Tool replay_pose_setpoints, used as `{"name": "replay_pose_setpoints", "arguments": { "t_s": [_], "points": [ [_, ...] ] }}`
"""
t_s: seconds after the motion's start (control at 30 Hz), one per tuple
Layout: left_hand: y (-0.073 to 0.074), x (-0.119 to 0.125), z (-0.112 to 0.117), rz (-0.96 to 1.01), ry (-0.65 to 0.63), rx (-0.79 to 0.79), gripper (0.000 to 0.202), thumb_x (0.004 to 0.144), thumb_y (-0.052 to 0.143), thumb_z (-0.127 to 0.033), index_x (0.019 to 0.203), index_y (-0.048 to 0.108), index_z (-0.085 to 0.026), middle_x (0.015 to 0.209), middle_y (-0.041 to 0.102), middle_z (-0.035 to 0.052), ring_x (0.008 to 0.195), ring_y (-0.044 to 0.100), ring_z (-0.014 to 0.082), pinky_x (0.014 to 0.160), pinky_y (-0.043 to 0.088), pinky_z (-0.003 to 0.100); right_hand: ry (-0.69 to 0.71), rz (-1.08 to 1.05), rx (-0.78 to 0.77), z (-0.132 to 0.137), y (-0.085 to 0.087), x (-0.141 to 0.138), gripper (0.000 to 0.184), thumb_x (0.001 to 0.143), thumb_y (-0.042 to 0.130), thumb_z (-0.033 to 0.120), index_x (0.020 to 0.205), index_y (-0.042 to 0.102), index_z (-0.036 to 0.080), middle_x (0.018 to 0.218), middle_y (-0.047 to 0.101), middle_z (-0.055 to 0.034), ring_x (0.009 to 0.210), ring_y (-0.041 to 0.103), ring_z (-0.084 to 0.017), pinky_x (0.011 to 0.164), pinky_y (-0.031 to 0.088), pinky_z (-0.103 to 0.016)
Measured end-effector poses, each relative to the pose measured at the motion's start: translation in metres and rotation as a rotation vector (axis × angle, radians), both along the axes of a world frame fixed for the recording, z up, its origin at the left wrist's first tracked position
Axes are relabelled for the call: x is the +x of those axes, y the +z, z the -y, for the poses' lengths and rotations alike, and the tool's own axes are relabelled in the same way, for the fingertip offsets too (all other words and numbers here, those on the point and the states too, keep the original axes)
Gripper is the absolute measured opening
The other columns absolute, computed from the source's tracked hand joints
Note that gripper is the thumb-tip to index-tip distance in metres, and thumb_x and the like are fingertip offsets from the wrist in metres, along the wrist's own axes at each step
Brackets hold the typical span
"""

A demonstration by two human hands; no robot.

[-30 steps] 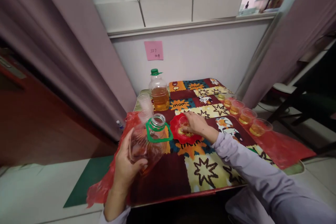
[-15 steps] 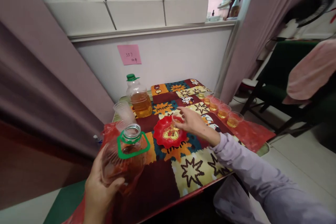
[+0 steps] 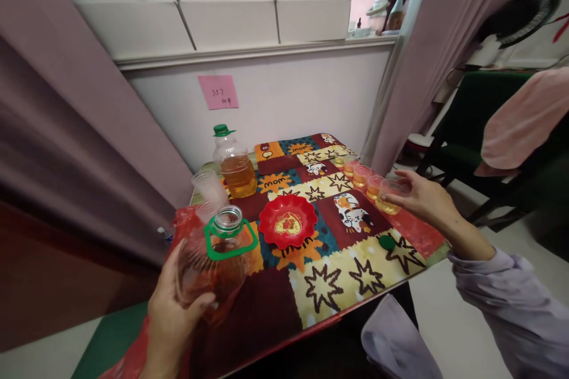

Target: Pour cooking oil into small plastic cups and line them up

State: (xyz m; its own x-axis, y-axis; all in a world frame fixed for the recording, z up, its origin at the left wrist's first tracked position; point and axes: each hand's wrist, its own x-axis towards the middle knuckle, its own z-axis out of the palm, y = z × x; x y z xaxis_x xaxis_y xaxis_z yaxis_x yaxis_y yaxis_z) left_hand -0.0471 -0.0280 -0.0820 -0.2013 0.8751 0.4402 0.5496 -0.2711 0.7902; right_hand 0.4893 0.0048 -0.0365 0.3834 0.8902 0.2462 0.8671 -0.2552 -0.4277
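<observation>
On the left, my left hand [image 3: 178, 305] grips the side of a clear plastic jug [image 3: 213, 275] with a green handle, an uncapped mouth and amber liquid inside. My right hand [image 3: 420, 195] pinches the rim of a clear plastic cup [image 3: 390, 200] at the near end of a row of cups. Several cups [image 3: 362, 176] in that row hold a little amber liquid. Between my hands lies a red scalloped plate [image 3: 268, 226] with a yellow heart pattern. A green cap [image 3: 386, 242] rests on the patterned tablecloth [image 3: 322, 287], nearer the front edge.
A second jug [image 3: 239, 174] of amber liquid, green-capped, stands at the back left beside stacked clear cups [image 3: 208, 185]. Red plastic sheeting [image 3: 427, 234] shows along the table's right side. A chair [image 3: 484, 106] stands beyond it, and a wall closes off the back.
My right hand has carried a cup from above the red plate rightward to the row's near end. The green cap has come into view. My left hand still holds the jug, nearly unmoved.
</observation>
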Motion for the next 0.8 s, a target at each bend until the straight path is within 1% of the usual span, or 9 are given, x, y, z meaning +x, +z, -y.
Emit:
{"name": "replay_pose_setpoints", "arguments": {
  "t_s": [0.07, 0.1, 0.27, 0.33, 0.43, 0.57, 0.7, 0.8],
  "points": [
    [0.000, 0.000, 0.001, 0.017, -0.011, -0.013, 0.125, 0.055, 0.074, -0.092, 0.154, 0.050, -0.021, 0.156, 0.057, 0.0190, 0.144, 0.052, 0.0462, 0.124, 0.034, 0.061, 0.002, 0.013, 0.012, 0.002, -0.001, 0.004, 0.081, 0.075, 0.074, 0.071, 0.138, 0.064, 0.022, 0.116, 0.079, -0.0136, 0.099, 0.076, -0.035, 0.075, 0.055, -0.040],
    [0.000, -0.001, 0.001, 0.019, -0.012, -0.017, 0.125, 0.054, 0.075, -0.091, 0.154, 0.049, -0.020, 0.156, 0.056, 0.0197, 0.144, 0.051, 0.0468, 0.125, 0.033, 0.062, 0.002, 0.021, 0.021, 0.003, -0.002, 0.006, 0.081, 0.075, 0.074, 0.072, 0.139, 0.063, 0.022, 0.116, 0.079, -0.0133, 0.098, 0.076, -0.035, 0.074, 0.055, -0.040],
    [0.002, -0.001, 0.003, 0.022, -0.008, -0.010, 0.122, 0.054, 0.077, -0.090, 0.151, 0.051, -0.022, 0.156, 0.056, 0.0182, 0.145, 0.051, 0.0453, 0.125, 0.035, 0.058, -0.051, 0.067, 0.010, 0.017, -0.011, 0.022, 0.082, 0.073, 0.072, 0.078, 0.135, 0.066, 0.023, 0.110, 0.081, -0.0135, 0.096, 0.076, -0.038, 0.069, 0.054, -0.043],
    [0.002, 0.000, 0.003, 0.014, -0.016, -0.007, 0.119, 0.056, 0.077, -0.088, 0.152, 0.051, -0.022, 0.156, 0.056, 0.0178, 0.146, 0.050, 0.0448, 0.125, 0.034, 0.058, -0.103, 0.100, -0.035, 0.024, -0.018, 0.028, 0.085, 0.074, 0.070, 0.079, 0.136, 0.065, 0.022, 0.111, 0.080, -0.0156, 0.095, 0.076, -0.041, 0.068, 0.054, -0.045],
    [0.002, 0.000, 0.003, 0.016, -0.034, -0.001, 0.120, 0.058, 0.077, -0.088, 0.154, 0.049, -0.021, 0.158, 0.054, 0.0196, 0.147, 0.048, 0.0454, 0.125, 0.032, 0.061, -0.170, 0.152, -0.106, 0.033, -0.030, 0.033, 0.088, 0.076, 0.069, 0.079, 0.141, 0.062, 0.019, 0.116, 0.079, -0.0196, 0.097, 0.075, -0.044, 0.070, 0.055, -0.047],
    [0.002, 0.002, 0.004, 0.039, -0.034, 0.020, 0.119, 0.060, 0.077, -0.086, 0.155, 0.048, -0.020, 0.158, 0.055, 0.0191, 0.146, 0.049, 0.0449, 0.125, 0.033, 0.060, -0.202, 0.157, -0.145, 0.037, -0.046, 0.037, 0.088, 0.079, 0.069, 0.073, 0.146, 0.057, 0.018, 0.121, 0.078, -0.0187, 0.103, 0.075, -0.044, 0.076, 0.056, -0.049],
    [0.005, 0.004, 0.006, 0.029, -0.028, 0.024, 0.120, 0.059, 0.077, -0.087, 0.154, 0.050, -0.019, 0.156, 0.057, 0.0182, 0.144, 0.052, 0.0447, 0.124, 0.037, 0.058, -0.237, 0.147, -0.172, 0.037, -0.060, 0.042, 0.090, 0.081, 0.066, 0.074, 0.148, 0.054, 0.015, 0.121, 0.077, -0.0220, 0.106, 0.074, -0.045, 0.079, 0.056, -0.050],
    [0.006, 0.005, 0.007, 0.042, -0.010, 0.033, 0.121, 0.057, 0.076, -0.089, 0.153, 0.051, -0.020, 0.152, 0.060, 0.0172, 0.141, 0.055, 0.0444, 0.121, 0.042, 0.056, -0.253, 0.147, -0.165, 0.036, -0.072, 0.046, 0.087, 0.082, 0.066, 0.072, 0.147, 0.055, 0.014, 0.122, 0.076, -0.0251, 0.105, 0.074, -0.046, 0.078, 0.057, -0.052]
  ]
}}
